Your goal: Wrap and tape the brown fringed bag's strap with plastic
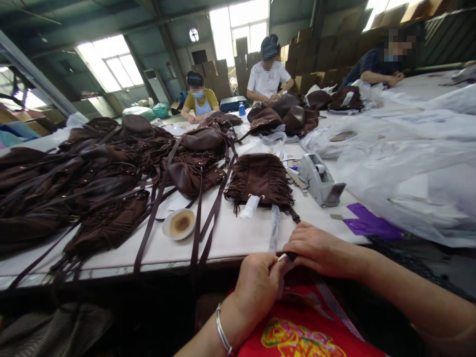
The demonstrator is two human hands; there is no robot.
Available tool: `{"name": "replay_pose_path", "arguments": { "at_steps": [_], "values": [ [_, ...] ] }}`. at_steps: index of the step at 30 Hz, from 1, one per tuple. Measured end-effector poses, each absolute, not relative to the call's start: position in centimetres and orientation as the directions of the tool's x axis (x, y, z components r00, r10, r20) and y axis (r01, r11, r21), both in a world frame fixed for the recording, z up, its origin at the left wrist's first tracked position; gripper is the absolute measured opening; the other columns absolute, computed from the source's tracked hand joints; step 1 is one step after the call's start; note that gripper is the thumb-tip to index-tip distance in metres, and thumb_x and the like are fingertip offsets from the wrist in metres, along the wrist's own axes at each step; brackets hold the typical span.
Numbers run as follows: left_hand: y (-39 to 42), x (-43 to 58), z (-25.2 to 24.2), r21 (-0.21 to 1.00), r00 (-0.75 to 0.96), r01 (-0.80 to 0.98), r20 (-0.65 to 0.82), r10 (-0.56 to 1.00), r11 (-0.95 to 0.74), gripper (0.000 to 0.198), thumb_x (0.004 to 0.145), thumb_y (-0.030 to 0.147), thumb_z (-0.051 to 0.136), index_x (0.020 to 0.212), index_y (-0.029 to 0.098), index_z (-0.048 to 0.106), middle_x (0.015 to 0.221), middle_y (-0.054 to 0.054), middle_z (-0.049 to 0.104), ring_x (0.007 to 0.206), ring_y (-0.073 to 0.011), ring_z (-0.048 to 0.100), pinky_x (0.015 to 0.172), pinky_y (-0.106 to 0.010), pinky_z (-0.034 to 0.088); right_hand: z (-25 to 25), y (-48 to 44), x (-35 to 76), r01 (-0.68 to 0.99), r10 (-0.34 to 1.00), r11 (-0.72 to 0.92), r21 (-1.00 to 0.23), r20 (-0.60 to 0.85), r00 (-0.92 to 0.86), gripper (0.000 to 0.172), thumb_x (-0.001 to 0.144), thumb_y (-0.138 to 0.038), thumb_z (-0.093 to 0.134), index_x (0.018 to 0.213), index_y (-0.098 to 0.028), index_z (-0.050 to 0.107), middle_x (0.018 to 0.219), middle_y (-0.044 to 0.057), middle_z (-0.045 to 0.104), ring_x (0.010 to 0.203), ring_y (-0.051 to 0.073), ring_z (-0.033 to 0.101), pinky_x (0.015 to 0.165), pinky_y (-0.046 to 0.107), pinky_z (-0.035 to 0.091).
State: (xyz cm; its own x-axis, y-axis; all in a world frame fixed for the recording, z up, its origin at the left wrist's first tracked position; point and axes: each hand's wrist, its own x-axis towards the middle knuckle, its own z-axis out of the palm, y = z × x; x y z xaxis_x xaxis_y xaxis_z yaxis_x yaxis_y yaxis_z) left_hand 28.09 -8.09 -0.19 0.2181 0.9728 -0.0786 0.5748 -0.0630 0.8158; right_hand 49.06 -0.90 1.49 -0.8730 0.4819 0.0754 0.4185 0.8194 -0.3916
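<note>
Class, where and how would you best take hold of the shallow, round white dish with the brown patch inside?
Probably by the near rim of the white dish, coming from the camera wearer's side: it lies flat with bare white tabletop before it, while long dark-brown straps run past its left and right. Keep it level, given its contents.

wall clock (194, 34) | bright window (250, 17) | cardboard boxes (219, 82) | blue bottle (242, 109)

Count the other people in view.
3: a person in yellow, leftmost; a person in white, near the middle; a person in dark clothing, far right. Others may be hidden.
</note>
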Motion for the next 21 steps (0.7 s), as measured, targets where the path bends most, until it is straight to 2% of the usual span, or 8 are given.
{"name": "replay_pose_path", "arguments": {
  "at_steps": [3, 6, 9, 11, 12, 17, 21],
  "values": [
    [-7.6, 30.8, -1.5, 0.825, 0.221, 0.561, -0.070, 0.973, -0.067, 0.042, 0.096, 0.040, 0.054, 0.063, 0.019, 0.069, 0.058, -0.001, 0.066, 0.051, -0.0121, 0.052, 0.051, -0.026, 0.033, 0.7, -0.2, 51.7, 0.475, 0.530, 0.803, -0.361, 0.067, -0.845, 0.016, 0.095, -0.033, 0.062, 0.088, -0.020, 0.069, 0.081, 0.005, 0.068, 0.084, 0.021, 0.058, 0.083, 0.035, 0.036],
    [-6.6, 32.5, -2.9, 0.777, 0.207, 0.617, -0.009, 0.978, -0.124, 0.034, 0.094, 0.034, 0.057, 0.065, 0.020, 0.069, 0.064, -0.003, 0.069, 0.057, -0.0156, 0.059, 0.056, -0.027, 0.041, -0.5, 0.4, 53.3, 0.515, 0.565, 0.794, -0.324, 0.077, -0.822, 0.017, 0.091, -0.033, 0.067, 0.080, -0.020, 0.068, 0.078, 0.004, 0.067, 0.083, 0.021, 0.058, 0.082, 0.035, 0.035],
    [-5.0, 32.3, -4.0, 0.679, 0.215, 0.691, 0.135, 0.967, -0.248, 0.024, 0.090, 0.023, 0.062, 0.067, 0.019, 0.069, 0.090, -0.010, 0.075, 0.084, -0.0223, 0.068, 0.078, -0.033, 0.053, -1.7, 1.0, 53.1, 0.542, 0.594, 0.782, -0.309, 0.104, -0.798, 0.013, 0.090, -0.030, 0.067, 0.082, -0.019, 0.068, 0.080, 0.004, 0.068, 0.084, 0.021, 0.059, 0.082, 0.035, 0.035],
    [-3.4, 31.1, -4.6, 0.603, 0.209, 0.740, 0.217, 0.954, -0.299, 0.018, 0.087, 0.017, 0.064, 0.070, 0.018, 0.070, 0.107, -0.014, 0.073, 0.101, -0.0257, 0.067, 0.092, -0.038, 0.052, -2.5, 1.4, 51.8, 0.574, 0.627, 0.764, -0.295, 0.128, -0.769, 0.011, 0.090, -0.028, 0.067, 0.084, -0.018, 0.069, 0.083, 0.005, 0.070, 0.085, 0.021, 0.060, 0.082, 0.035, 0.035],
    [-2.5, 30.2, -4.9, 0.566, 0.200, 0.768, 0.235, 0.951, -0.301, 0.017, 0.086, 0.015, 0.064, 0.071, 0.017, 0.070, 0.108, -0.014, 0.072, 0.102, -0.0261, 0.066, 0.094, -0.039, 0.052, -2.9, 1.7, 51.0, 0.597, 0.647, 0.752, -0.281, 0.137, -0.750, 0.011, 0.090, -0.027, 0.066, 0.085, -0.018, 0.069, 0.084, 0.006, 0.070, 0.086, 0.022, 0.061, 0.082, 0.035, 0.035],
    [0.8, 25.4, -5.9, 0.470, 0.135, 0.846, 0.270, 0.953, -0.253, 0.018, 0.086, 0.013, 0.064, 0.069, 0.015, 0.070, 0.083, -0.009, 0.068, 0.086, -0.0230, 0.064, 0.084, -0.038, 0.052, -4.8, 3.3, 46.4, 0.699, 0.724, 0.689, -0.189, 0.148, -0.674, 0.012, 0.089, -0.025, 0.067, 0.088, -0.014, 0.070, 0.088, 0.010, 0.072, 0.088, 0.024, 0.061, 0.079, 0.035, 0.034],
    [0.6, 23.1, -6.2, 0.471, 0.163, 0.832, 0.299, 0.940, -0.294, 0.015, 0.089, 0.019, 0.066, 0.077, 0.016, 0.074, 0.088, -0.008, 0.067, 0.089, -0.0213, 0.062, 0.084, -0.036, 0.051, -5.7, 3.7, 45.6, 0.688, 0.714, 0.700, -0.194, 0.202, -0.670, 0.013, 0.091, -0.024, 0.064, 0.086, -0.016, 0.072, 0.085, 0.008, 0.070, 0.085, 0.022, 0.058, 0.076, 0.035, 0.032]
  ]
}}
